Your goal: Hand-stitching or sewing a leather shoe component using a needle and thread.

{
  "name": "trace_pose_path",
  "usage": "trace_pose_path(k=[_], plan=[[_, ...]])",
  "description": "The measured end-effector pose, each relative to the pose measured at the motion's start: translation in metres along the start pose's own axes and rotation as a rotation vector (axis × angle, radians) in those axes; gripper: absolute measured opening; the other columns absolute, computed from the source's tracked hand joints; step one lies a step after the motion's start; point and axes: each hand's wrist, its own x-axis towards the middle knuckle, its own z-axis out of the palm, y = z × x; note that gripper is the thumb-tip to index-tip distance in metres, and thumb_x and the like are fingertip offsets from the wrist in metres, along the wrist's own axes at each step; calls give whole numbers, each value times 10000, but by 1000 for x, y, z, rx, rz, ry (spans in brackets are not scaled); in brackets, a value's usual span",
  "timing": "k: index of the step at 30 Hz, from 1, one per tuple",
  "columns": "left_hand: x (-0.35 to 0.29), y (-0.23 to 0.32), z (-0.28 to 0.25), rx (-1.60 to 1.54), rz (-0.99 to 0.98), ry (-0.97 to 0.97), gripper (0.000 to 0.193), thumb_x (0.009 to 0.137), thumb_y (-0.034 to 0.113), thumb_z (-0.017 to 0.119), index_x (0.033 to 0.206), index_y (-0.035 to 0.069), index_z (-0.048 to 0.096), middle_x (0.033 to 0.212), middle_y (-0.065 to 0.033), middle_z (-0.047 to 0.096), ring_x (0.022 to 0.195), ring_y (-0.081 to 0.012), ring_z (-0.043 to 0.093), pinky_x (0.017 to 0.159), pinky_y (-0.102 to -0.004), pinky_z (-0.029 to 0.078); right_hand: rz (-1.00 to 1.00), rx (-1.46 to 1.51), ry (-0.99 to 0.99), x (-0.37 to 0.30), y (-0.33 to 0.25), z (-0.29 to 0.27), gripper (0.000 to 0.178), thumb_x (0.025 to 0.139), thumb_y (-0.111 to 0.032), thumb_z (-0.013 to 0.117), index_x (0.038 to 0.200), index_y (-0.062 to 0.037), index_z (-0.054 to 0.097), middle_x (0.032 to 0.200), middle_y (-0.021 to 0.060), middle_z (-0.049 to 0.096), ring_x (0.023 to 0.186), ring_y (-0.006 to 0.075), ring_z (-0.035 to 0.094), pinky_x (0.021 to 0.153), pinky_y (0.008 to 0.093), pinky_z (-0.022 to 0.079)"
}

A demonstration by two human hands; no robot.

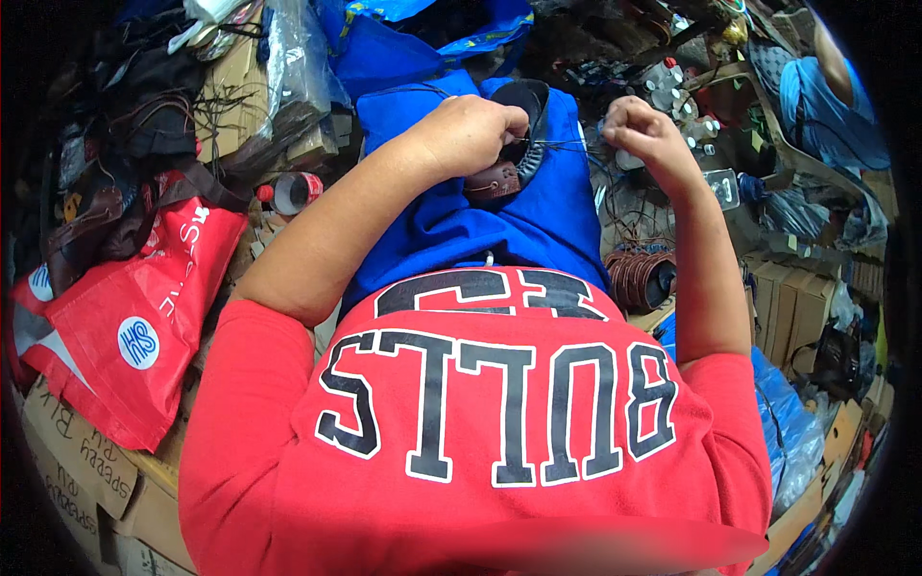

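A shoe (530, 101) with a dark sole and brown leather upper rests between my thighs on the blue trousers (423, 226). Pale stitches show along its inner edge. My left hand (477, 132) is closed beside the shoe, fingers pinched on thread. To the right, my right hand (642, 136) is raised with its fingers curled shut on the other stretch. Dark thread (569, 146) runs nearly straight from the shoe area to the right hand. Part of the shoe lies behind my left hand.
A red bag (144, 307) and a plastic bottle (293, 193) lie to the left. Brown leather pieces (639, 278) are stacked near my right forearm. Several clear bottles (663, 86) stand beyond the right hand. At the far right is a person in light blue (821, 110).
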Motion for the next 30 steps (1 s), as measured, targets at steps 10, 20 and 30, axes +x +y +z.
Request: trace_pose_path(k=[10, 20, 30], plan=[[11, 6, 4, -27, -65, 26, 312, 811, 359, 636, 805, 47, 655, 737, -157, 645, 688, -313, 628, 633, -383, 486, 114, -165, -38, 24, -26, 11, 158, 883, -166, 607, 874, -21, 543, 794, -47, 499, 749, 56, 441, 689, 209, 384], [11, 15, 5, 89, -172, 37, 406, 700, 497, 697, 727, 96, 640, 677, -94, 636, 708, -279, 625, 719, -417, 449, 303, -181, -254, -25, -16, 4, 248, 817, -231, 707, 830, 13, 664, 648, -6, 592, 642, 84, 548, 641, 237, 460], [8, 22, 9, 153, -211, 35, 444, 677, 540, 687, 731, 102, 636, 704, -89, 643, 726, -285, 627, 716, -416, 437, -40, -133, 113, -32, 21, 44, 169, 761, -120, 731, 874, -36, 636, 883, 29, 530, 796, 105, 529, 700, 236, 442]])
